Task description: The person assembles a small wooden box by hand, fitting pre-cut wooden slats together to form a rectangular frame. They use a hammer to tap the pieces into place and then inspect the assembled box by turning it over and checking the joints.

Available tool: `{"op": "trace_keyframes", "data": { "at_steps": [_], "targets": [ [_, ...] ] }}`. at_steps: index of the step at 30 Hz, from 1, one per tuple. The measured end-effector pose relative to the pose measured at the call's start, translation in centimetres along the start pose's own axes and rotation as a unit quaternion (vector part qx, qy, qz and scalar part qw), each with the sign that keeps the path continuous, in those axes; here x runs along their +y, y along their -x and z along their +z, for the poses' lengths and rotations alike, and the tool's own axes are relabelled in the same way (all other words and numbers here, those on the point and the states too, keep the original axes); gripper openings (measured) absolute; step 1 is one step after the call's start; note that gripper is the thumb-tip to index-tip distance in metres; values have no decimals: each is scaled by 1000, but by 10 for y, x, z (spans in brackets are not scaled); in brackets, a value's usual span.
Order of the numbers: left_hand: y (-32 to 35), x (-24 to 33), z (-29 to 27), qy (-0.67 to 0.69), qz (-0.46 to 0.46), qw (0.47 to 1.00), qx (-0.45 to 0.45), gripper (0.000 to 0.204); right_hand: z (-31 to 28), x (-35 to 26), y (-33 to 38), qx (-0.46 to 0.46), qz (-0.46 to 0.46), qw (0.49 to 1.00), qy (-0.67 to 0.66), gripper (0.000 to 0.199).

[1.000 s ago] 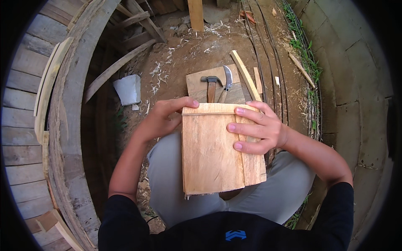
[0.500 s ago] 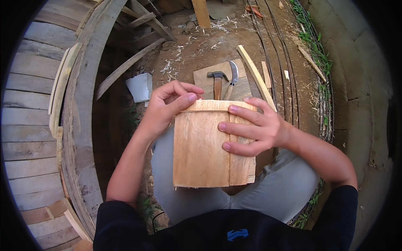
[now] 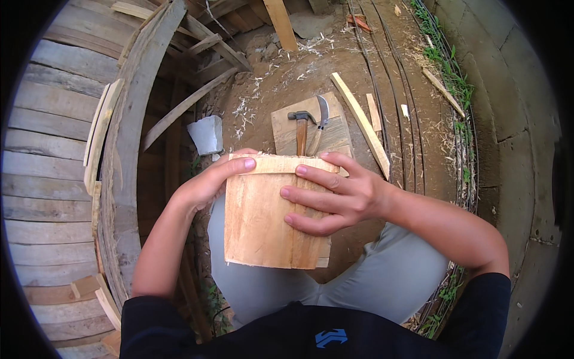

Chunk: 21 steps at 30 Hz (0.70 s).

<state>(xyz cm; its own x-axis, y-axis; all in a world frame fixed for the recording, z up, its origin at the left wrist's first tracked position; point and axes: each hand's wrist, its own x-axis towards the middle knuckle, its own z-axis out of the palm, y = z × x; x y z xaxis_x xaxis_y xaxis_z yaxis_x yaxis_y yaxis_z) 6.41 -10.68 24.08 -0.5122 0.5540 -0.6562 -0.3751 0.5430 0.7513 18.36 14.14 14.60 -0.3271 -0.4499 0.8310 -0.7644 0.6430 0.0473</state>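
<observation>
Above my lap I hold a small panel of pale wooden boards (image 3: 263, 227), with a narrow wooden strip (image 3: 272, 164) across its far edge. My left hand (image 3: 218, 179) grips the far left corner, thumb on the strip and fingers hidden behind. Over the right side lies my right hand (image 3: 341, 194), its fingers spread on the strip and the boards, its thumb at the far edge. Beyond the panel, a hammer (image 3: 302, 128) and a curved-blade sickle (image 3: 321, 116) rest on a wooden board (image 3: 284, 128) on the ground.
A long wooden stick (image 3: 362, 122) lies right of the tools, beside dark rods (image 3: 394, 90). A pale block (image 3: 206, 134) sits to the left, near a plank structure (image 3: 48, 173). Along the right runs a grey wall (image 3: 514, 161). Wood shavings (image 3: 242, 113) litter the dirt.
The panel has shifted left and slightly nearer, tilting a little. My left hand has moved from loosely pinching at the corner to gripping it, thumb on top. My right hand moved along with it.
</observation>
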Motion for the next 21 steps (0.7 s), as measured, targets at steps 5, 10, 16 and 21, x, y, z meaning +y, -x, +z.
{"op": "trace_keyframes", "data": {
  "at_steps": [5, 10, 16, 21],
  "targets": [
    [-2, -5, -11, -49, 30, 998, -6, 49, -3, 0, -4, 28, -13, 999, 26, 19],
    [-2, -6, 4, -146, 230, 957, 97, 47, -5, -4, -5, 24, -8, 999, 31, 19],
    [7, -12, -12, -125, 287, 948, 53, 33, -1, -4, -5, 20, -10, 999, 26, 18],
    [15, -4, 2, -152, 315, 936, 49, 38, 1, -4, -5, 18, -4, 1000, 19, 18]
  ]
}}
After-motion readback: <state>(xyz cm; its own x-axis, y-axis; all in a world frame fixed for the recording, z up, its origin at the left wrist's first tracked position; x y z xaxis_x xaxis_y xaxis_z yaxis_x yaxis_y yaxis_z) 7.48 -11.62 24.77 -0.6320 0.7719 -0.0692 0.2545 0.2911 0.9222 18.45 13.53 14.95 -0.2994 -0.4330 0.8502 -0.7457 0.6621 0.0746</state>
